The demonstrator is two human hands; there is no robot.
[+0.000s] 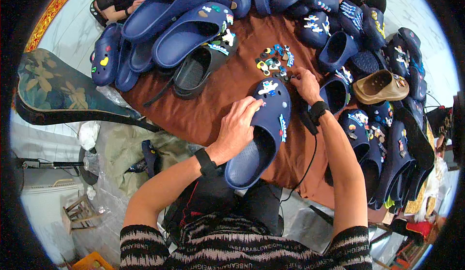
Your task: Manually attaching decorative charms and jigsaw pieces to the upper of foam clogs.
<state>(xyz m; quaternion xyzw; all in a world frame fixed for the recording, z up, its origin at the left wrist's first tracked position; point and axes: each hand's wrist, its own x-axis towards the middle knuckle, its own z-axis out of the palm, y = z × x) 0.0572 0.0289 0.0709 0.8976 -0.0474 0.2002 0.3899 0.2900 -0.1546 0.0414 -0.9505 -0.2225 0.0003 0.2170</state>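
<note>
My left hand [237, 125] grips the side of a navy blue clog [275, 109], thumb side toward me and fingers over its upper. The clog lies tilted at the near edge of the brown cloth, its toe pointing away and its heel toward my lap. A white and blue figure charm [269, 88] sits on the toe, and a blue and white charm [282, 127] is on its right side. Just right of the toe, my right hand [305, 84] has its fingertips pinched beside a small pile of mixed shoe charms [274, 62]. Whatever lies between those fingertips is too small to make out.
Decorated navy clogs [186, 39] are heaped at the far left, with a black clog [196, 73]. More clogs line the right, including a tan one [380, 87]. A black cable [312, 158] runs below my right wrist. A patterned chair [58, 83] stands left; people sit across.
</note>
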